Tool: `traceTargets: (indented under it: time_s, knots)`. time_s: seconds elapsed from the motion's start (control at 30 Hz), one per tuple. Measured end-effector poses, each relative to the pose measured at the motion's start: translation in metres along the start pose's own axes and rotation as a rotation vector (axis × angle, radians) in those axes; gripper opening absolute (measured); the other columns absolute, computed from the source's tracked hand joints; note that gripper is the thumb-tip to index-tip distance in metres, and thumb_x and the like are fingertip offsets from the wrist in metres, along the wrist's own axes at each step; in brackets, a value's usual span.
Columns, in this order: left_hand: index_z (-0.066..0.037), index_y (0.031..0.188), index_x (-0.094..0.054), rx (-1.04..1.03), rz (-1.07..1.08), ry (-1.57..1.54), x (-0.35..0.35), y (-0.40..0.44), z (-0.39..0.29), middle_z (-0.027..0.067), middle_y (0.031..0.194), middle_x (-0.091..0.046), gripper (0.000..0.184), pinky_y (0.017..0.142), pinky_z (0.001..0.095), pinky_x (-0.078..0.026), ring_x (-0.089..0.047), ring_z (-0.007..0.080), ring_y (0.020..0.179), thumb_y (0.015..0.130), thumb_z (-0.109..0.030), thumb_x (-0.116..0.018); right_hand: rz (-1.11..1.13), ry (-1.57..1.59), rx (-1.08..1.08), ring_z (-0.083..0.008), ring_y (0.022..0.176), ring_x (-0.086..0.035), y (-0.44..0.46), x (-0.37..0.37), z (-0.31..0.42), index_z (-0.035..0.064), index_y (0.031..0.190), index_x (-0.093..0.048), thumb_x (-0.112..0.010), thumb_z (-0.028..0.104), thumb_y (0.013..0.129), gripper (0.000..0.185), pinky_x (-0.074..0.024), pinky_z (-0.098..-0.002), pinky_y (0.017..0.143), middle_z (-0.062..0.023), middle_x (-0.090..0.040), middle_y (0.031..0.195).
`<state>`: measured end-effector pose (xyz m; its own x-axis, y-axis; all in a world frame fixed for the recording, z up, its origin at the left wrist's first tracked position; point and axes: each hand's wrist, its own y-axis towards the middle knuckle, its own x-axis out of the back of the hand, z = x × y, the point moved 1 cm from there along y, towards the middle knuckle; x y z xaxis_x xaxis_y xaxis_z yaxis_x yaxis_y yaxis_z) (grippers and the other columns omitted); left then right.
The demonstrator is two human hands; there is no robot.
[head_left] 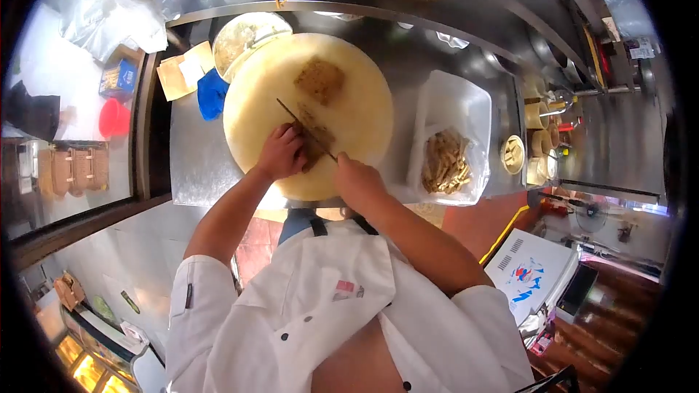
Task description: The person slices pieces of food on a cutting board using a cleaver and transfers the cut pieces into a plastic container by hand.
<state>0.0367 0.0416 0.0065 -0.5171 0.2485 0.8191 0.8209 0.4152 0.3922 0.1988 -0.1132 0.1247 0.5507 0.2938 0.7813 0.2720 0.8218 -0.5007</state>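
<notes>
A round pale cutting board lies on the metal counter. My right hand, at the board's lower right edge, is closed round the handle of a knife, whose thin blade points up and left. Under and beside the blade lies a brown piece of food. My left hand presses on this piece with its fingers curled, just left of the blade. Farther up the board rests a larger brown slab, apart from both hands.
Right of the board stands a clear plastic tub holding brown strips. A round container, a blue cloth and cardboard are at the upper left. Small cups line the right side.
</notes>
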Motion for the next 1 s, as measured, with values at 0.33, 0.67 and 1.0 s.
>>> traceTargets:
  time_s: [0.33, 0.67, 1.0]
  knots:
    - [-0.008, 0.097, -0.072, 0.016, -0.053, -0.023, -0.002, -0.004, -0.004, 0.0126, 0.112, -0.063, 0.03, 0.093, 0.0483, -0.05, -0.056, 0.0379, 0.113, 0.072, -0.025, -0.074, -0.018, 0.017, 0.049, -0.046, 0.091, -0.07, 0.001, -0.013, -0.008, 0.0006, 0.112, -0.055, -0.049, 0.01, 0.095, 0.02, -0.0557, -0.0557, 0.079, -0.0273, -0.071, 0.096]
    - [-0.003, 0.089, -0.07, 0.304, 0.342, -0.058, 0.035, 0.026, -0.036, 0.0195, 0.09, -0.065, 0.018, 0.076, 0.0493, -0.048, -0.061, 0.0379, 0.087, 0.083, -0.02, -0.069, -0.065, 0.072, 0.079, -0.0459, 0.084, -0.071, 0.01, -0.028, -0.006, -0.0015, 0.113, -0.055, -0.051, 0.01, 0.093, 0.023, -0.0565, -0.0549, 0.075, -0.0261, -0.071, 0.09]
    - [-0.006, 0.081, -0.069, -0.018, 0.093, 0.13, 0.012, 0.006, -0.019, 0.0145, 0.082, -0.066, 0.014, 0.064, 0.0497, -0.045, -0.06, 0.0351, 0.073, 0.082, -0.019, -0.067, -0.055, 0.084, 0.143, -0.0403, 0.085, -0.074, 0.005, -0.034, -0.011, -0.0005, 0.12, -0.056, -0.057, 0.013, 0.093, 0.031, -0.0586, -0.0524, 0.075, -0.0221, -0.074, 0.094]
